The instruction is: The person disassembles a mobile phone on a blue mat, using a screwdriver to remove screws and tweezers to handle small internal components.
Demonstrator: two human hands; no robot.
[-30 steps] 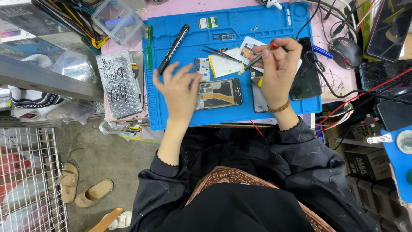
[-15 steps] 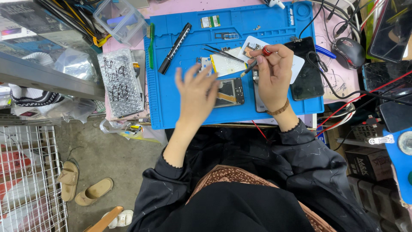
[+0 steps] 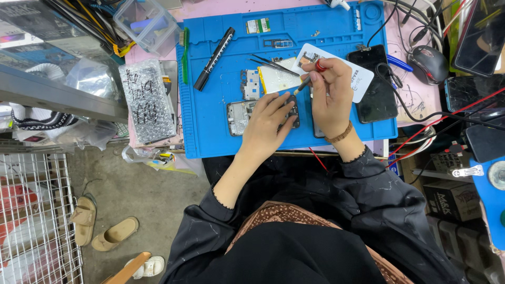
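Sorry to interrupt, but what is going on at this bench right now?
A person seated at a blue work mat has an opened phone lying on it. Their left hand rests on the phone, pressing it against the mat, while the right hand holds a small screwdriver with a red cap, its tip pointed down at the phone's upper end. Tweezers, a black pen-like tool and a white card lie on the mat nearby.

You are at a phone-repair workbench. A blue mat carries an opened phone, tweezers and a circuit board. Cables, more phones and a parts box crowd the edges.
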